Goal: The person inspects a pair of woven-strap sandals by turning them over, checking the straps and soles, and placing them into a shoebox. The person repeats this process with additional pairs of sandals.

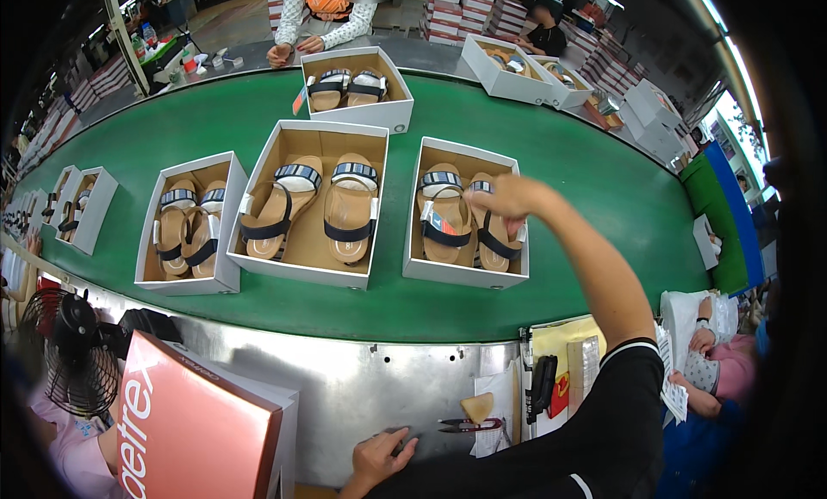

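The right hand (504,197) is bent over the upper part of a sandal (494,256), laid heel-near in the rightmost near box (461,275) on the green belt (568,146); whether a strap is pinched cannot be told. The left hand (382,458) is held relaxed over the steel counter (336,370), fingers loose, nothing seen in it.

Handling, as judged: straps are best steadied with light fingertip pressure, the sole being left flat and the tagged sandal (444,238) alongside undisturbed; scuffing against the box wall should be avoided.

Materials: footbeds (442,255) tan, smooth-looking, rounded at the heel; ankle straps (498,244) dark, band-like; toe straps (440,179) striped blue and white; box white outside, brown inside, apparently stiff card.
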Available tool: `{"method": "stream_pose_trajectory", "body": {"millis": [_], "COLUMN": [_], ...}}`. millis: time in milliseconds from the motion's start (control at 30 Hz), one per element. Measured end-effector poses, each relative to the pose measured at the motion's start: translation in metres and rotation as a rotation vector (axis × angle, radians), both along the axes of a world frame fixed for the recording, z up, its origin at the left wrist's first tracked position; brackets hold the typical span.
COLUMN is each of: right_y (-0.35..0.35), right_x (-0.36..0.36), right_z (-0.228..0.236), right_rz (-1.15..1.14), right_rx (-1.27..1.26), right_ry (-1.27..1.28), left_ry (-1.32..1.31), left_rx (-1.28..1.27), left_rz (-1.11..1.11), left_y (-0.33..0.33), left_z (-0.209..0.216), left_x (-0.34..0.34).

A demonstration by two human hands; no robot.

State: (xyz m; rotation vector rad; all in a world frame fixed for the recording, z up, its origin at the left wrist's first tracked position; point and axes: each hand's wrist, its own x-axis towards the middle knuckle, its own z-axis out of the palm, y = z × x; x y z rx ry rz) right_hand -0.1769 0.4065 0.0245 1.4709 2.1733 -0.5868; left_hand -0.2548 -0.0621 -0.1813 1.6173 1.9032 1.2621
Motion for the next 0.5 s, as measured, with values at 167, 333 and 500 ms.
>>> {"method": "stream_pose_trajectory", "body": {"millis": [167,333,500], "right_y": [0.0,0.003,-0.093], "right_x": [0.004,0.02,0.008], "right_z": [-0.085,-0.028,0.069], "right_rz": [0.013,0.098,0.299], "right_rx": [0.402,0.664,0.846], "right_ry": [0.369,0.576,0.7], "left_ry": [-0.047,-0.218,-0.388], "left_rx": [0.006,-0.129,-0.137], "left_rz": [-0.006,-0.04,0.0], "left_y": [-0.003,-0.005,0.011], "left_z": [-0.001,0.012,0.052], "left_x": [-0.002,-0.003,-0.016]}}
